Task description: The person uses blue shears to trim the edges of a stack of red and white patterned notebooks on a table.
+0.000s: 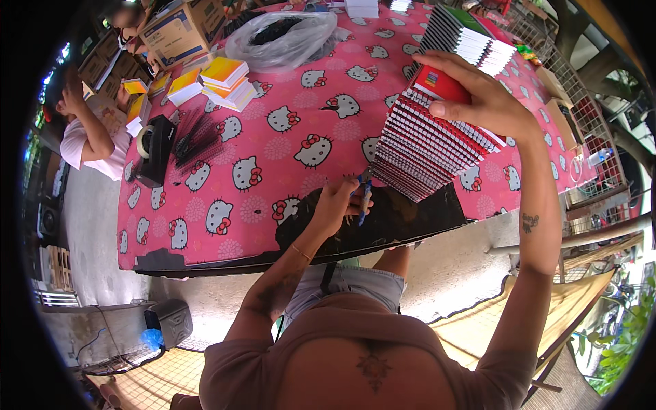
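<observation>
My left hand [335, 207] is closed round the blue handles of a pair of pliers [365, 198]. The pliers' jaws point at the near left edge of a slanted stack of spiral notebooks [434, 145]. Red and white binding edges face me, and a red cover [437, 80] shows at the stack's far end. Across that far end lies my right hand [493, 102], fingers stretched out and thumb apart, touching the notebooks. A worn black patch [396, 217] of the table edge shows beneath the pliers and stack.
Black spiral-bound notebooks [459, 41] stand behind the stack. Further left on the pink patterned tablecloth [273, 157] are black plastic coils [196, 140], a tape dispenser [156, 152], yellow-covered pads [227, 76] and a clear plastic bag [273, 44]. Another person [96, 133] sits at the left, near cardboard boxes [181, 35].
</observation>
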`<state>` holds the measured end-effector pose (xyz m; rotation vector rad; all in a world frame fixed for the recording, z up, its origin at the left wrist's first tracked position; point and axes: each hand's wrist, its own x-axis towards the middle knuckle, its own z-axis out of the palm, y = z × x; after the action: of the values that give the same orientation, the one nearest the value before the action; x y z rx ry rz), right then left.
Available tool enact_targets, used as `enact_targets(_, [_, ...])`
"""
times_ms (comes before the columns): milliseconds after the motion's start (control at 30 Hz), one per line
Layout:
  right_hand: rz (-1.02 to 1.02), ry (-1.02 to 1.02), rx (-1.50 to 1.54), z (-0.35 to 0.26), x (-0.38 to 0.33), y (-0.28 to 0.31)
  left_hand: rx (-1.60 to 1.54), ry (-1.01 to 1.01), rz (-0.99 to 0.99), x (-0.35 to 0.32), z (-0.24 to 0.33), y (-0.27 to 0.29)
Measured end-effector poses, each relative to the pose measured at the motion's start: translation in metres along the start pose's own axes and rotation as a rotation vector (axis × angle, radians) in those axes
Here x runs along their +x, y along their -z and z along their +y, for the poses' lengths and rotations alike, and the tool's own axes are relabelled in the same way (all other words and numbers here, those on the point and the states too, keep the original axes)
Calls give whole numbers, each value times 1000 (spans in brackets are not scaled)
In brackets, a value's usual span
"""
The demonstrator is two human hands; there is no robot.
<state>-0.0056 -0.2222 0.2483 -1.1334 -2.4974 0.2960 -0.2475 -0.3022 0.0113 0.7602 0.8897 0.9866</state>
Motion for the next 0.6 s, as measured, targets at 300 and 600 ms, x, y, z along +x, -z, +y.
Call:
enact_targets(300, [0,16,-6,-1,1,0,325,-152,13,-3,-3,1])
enact_targets(600, [-46,-20,20,-4,0,3,-57,39,32,-3,1,-1])
